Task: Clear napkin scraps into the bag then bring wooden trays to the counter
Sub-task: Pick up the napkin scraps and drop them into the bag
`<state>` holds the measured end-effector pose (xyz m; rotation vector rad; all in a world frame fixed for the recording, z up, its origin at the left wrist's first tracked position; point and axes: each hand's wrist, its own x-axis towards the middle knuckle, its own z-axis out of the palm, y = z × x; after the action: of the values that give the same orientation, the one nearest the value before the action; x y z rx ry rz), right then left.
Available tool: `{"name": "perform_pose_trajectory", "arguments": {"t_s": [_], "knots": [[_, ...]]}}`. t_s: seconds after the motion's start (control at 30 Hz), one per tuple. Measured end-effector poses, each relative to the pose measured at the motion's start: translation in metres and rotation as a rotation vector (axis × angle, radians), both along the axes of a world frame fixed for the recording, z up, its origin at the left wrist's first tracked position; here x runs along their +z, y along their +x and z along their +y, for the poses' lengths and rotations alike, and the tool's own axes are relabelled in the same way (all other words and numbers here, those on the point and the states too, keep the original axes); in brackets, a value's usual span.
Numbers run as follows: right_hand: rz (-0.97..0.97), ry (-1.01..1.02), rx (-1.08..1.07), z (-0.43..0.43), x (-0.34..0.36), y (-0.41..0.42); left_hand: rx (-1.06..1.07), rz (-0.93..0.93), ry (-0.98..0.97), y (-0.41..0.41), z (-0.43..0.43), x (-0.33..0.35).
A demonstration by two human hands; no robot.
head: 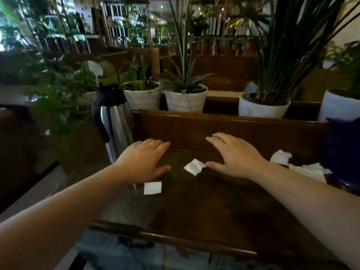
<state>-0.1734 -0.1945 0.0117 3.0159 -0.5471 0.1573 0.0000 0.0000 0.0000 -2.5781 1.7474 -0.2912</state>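
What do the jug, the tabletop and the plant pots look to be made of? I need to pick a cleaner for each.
Jug: brushed metal body, likely stainless steel by its streaky sheen, with a black handle and lid, probably plastic. Tabletop: dark wood with a glossy finish, since it reflects light. Plant pots: white and ribbed, perhaps ceramic or plastic; too blurred to settle.

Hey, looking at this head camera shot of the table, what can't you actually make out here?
Head view only:
- Dark purple shape, maybe the bag: cut off by the right edge, too dark to identify.
- Crumpled napkins: partly hidden behind the right forearm.
- Wooden trays: none visible.
- Small dark item beside the square scrap: too dim.
- Left hand, right hand: open, contact with table unclear.
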Motion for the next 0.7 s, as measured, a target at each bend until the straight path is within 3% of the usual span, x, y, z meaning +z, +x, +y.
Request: {"name": "perform_pose_trajectory", "arguments": {"t_s": [0.4,0.5,0.7], "knots": [[0.036,0.214,-0.140,0.001,-0.074,0.053,0.011,0.163,0.298,0.029,0.013,-0.069],[-0.027,0.293,-0.238,-0.003,-0.090,0.069,-0.003,0.208,0.270,0.032,0.012,-0.081],[0.041,0.200,-0.279,-0.007,-0.107,0.091,-0.058,0.202,0.105,0.022,0.004,-0.086]]}}
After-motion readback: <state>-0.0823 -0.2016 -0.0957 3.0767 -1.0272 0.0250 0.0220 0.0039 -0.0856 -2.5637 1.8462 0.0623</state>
